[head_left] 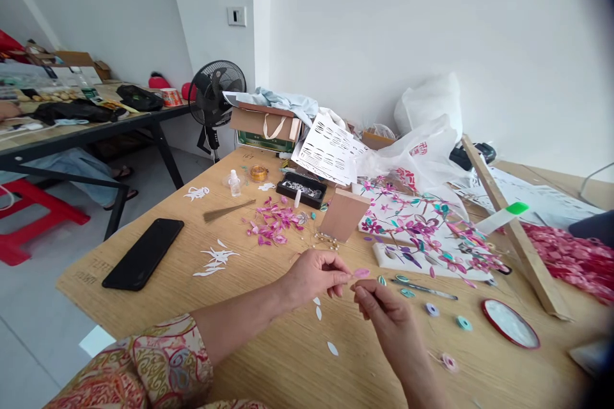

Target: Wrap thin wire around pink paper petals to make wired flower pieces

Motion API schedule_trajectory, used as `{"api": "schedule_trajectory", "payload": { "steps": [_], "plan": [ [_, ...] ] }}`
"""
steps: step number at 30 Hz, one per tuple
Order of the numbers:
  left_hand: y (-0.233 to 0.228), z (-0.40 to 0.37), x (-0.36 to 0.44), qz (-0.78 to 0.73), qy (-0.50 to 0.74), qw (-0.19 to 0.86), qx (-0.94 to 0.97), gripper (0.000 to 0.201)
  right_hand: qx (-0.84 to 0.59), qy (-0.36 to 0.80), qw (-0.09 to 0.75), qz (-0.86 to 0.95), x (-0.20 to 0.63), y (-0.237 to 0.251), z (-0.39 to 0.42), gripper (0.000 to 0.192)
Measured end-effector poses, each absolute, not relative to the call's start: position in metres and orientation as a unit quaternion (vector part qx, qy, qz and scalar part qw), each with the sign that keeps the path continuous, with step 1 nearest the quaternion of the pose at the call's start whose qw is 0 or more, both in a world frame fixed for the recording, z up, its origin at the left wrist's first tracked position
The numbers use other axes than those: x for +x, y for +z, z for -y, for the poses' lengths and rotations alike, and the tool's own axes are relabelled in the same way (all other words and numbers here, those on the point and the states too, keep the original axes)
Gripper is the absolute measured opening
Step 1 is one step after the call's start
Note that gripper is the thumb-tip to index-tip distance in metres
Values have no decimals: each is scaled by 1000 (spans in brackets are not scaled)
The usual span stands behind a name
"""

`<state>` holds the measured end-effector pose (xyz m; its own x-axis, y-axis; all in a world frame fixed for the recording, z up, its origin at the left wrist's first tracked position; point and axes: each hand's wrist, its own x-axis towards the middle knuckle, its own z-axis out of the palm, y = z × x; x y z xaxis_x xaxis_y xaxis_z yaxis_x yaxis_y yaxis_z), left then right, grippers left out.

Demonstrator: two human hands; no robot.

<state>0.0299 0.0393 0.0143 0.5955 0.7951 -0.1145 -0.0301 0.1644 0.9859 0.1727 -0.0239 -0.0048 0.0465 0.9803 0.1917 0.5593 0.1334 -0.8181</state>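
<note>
My left hand [320, 278] pinches the end of a small pink petal [361, 273] between thumb and fingertips, above the table. Just below and right of the petal, my right hand [386, 310] is closed in a pinch; whatever lies between its fingertips is too fine to make out. White leaf-shaped pieces [332, 349] lie on the wood under my hands. Right of my right hand are a teal thread spool [464, 323], a lilac spool [432, 310], a pink spool [448, 362] and a pen [426, 289].
A pile of pink petals [275, 220] lies ahead, beside a wooden block [344, 214]. Finished-looking flower sprays [432, 223] rest on white foam at the right. A black phone [144, 254] is at left; a red-rimmed dish [511, 323] and wooden bar [518, 236] are at right.
</note>
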Motion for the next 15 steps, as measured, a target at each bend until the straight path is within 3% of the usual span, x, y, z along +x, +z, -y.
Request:
{"api": "schedule_trajectory", "payload": {
  "steps": [4,8,15],
  "plan": [
    [9,-44,32,-349,321,559,680,9,-580,170,345,718,160,20,36,22],
    [13,-40,31,-266,289,429,813,13,-564,133,275,767,177,50,24,24],
    [16,-38,27,-300,274,651,641,12,-587,202,325,714,186,11,14,25]
  ]
}}
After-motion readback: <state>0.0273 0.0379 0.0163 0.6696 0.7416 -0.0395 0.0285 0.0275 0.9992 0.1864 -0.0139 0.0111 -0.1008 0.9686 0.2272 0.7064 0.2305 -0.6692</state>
